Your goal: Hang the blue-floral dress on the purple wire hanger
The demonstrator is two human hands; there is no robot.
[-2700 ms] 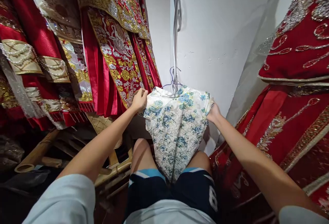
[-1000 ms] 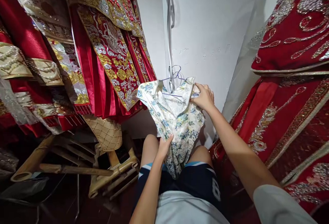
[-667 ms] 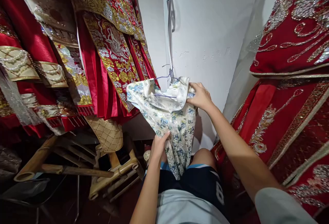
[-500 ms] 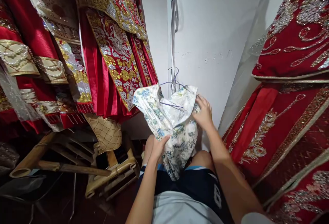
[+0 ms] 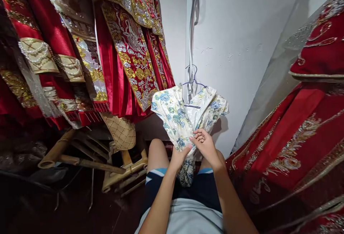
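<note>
right hand [image 5: 205, 146] has dropped from the shoulder of the top [image 5: 172, 114] to its neckline, fingers curled; whether they pinch cloth i cannot tell. left hand [image 5: 179, 158] clasps the bunched front, presumably steadying it between the knees [image 5: 157, 149], below the hanger [image 5: 195, 80] spreading its shoulders.

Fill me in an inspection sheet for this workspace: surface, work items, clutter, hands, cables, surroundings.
Surface: no worktop seen; the work is held above the lap.
Work items: floral top, neck open, with a hanger showing inside the neckline.
Clutter: bamboo frame to the lower left.
Hands: left hand grips the top's front, thumb outward; right hand, fingers curled, is at the front opening, grip unclear.
Cables: none identifiable; a pale strip runs down by the wall.
Surroundings: red and gold costumes left, red beaded garments right.
</note>
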